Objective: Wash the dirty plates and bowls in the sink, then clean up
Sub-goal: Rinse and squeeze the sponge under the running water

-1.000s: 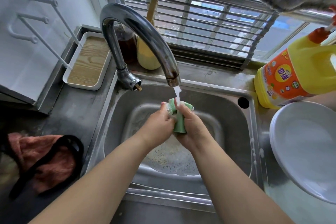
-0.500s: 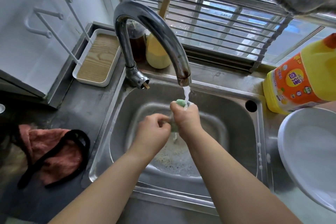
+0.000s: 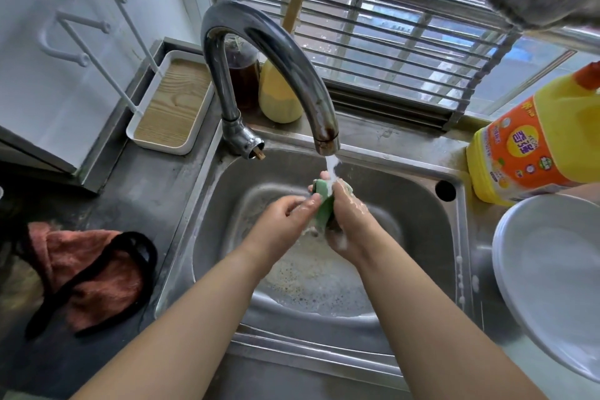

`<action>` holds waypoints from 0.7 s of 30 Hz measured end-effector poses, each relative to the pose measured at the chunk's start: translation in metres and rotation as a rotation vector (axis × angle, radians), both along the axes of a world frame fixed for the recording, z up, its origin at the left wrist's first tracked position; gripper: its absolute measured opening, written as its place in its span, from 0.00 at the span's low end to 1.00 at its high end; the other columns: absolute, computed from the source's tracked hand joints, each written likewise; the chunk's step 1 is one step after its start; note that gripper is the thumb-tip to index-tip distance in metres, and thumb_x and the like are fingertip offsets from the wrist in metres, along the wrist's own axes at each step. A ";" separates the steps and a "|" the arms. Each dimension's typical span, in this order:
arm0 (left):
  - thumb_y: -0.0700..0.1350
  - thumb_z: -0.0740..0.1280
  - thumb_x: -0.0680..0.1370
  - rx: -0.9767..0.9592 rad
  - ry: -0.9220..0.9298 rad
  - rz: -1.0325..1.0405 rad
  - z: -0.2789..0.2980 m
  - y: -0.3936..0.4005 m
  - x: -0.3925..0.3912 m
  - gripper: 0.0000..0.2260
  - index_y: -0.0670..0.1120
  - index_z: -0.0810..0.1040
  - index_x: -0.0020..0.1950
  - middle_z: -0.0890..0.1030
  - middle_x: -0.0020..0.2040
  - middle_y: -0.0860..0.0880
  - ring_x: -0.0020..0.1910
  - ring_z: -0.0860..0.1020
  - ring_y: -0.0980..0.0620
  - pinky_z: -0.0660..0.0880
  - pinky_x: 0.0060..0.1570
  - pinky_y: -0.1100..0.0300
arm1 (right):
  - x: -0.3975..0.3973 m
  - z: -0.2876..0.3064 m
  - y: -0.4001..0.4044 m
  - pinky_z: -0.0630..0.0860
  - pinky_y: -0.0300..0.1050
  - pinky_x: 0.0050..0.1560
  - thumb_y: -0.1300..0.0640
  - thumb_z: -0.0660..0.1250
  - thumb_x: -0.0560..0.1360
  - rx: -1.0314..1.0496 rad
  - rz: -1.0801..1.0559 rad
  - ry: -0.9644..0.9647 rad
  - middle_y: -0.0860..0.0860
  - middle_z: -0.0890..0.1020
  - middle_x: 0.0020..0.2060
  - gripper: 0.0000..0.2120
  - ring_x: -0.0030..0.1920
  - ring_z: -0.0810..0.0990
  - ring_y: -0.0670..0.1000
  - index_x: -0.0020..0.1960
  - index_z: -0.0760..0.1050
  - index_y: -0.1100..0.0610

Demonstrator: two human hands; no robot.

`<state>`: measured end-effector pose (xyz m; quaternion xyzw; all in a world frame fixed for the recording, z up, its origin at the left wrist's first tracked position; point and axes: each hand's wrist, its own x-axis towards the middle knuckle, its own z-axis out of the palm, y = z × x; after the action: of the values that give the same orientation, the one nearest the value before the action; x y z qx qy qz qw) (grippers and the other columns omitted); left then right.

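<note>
Green sponge [image 3: 324, 204] sits squeezed in the right hand [image 3: 349, 224] directly under the tap [image 3: 285, 52] stream over the sink [image 3: 418, 237], apparently to rinse out suds, the left hand [image 3: 285, 221] pinching its edge, while washed white plates [image 3: 552, 276] wait on the desk [image 3: 156, 178] beside a yellow detergent bottle [image 3: 545, 140].

A green sponge [image 3: 324, 204], a yellow detergent bottle [image 3: 535, 146] with an orange label, white plates [image 3: 552, 276], an orange-pink cloth [image 3: 87, 273] edged black, a silver faucet [image 3: 269, 52].
</note>
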<state>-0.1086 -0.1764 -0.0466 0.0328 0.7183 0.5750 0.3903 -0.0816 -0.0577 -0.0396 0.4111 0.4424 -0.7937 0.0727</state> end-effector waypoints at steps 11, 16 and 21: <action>0.54 0.58 0.82 0.105 -0.233 0.206 0.007 0.020 -0.011 0.13 0.48 0.76 0.54 0.81 0.49 0.46 0.45 0.80 0.49 0.77 0.35 0.58 | 0.031 0.006 0.012 0.79 0.49 0.47 0.46 0.65 0.75 0.283 0.063 0.124 0.57 0.84 0.49 0.17 0.49 0.83 0.56 0.54 0.78 0.58; 0.62 0.48 0.81 -0.005 -0.120 0.073 0.007 0.028 0.000 0.22 0.52 0.77 0.56 0.80 0.43 0.47 0.35 0.77 0.50 0.71 0.26 0.62 | 0.029 0.007 -0.008 0.79 0.51 0.52 0.26 0.62 0.65 0.239 0.107 0.217 0.52 0.82 0.53 0.31 0.53 0.82 0.52 0.57 0.76 0.47; 0.64 0.56 0.79 0.043 0.052 0.044 0.005 0.030 0.006 0.20 0.52 0.78 0.55 0.83 0.48 0.49 0.48 0.81 0.50 0.78 0.48 0.52 | 0.017 0.003 -0.020 0.77 0.36 0.46 0.34 0.57 0.76 0.403 0.103 0.197 0.43 0.79 0.43 0.14 0.44 0.80 0.38 0.48 0.73 0.43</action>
<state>-0.1026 -0.1466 -0.0414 0.0403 0.7161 0.5977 0.3582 -0.0643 -0.0773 -0.0369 0.3149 0.6172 -0.7209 -0.0140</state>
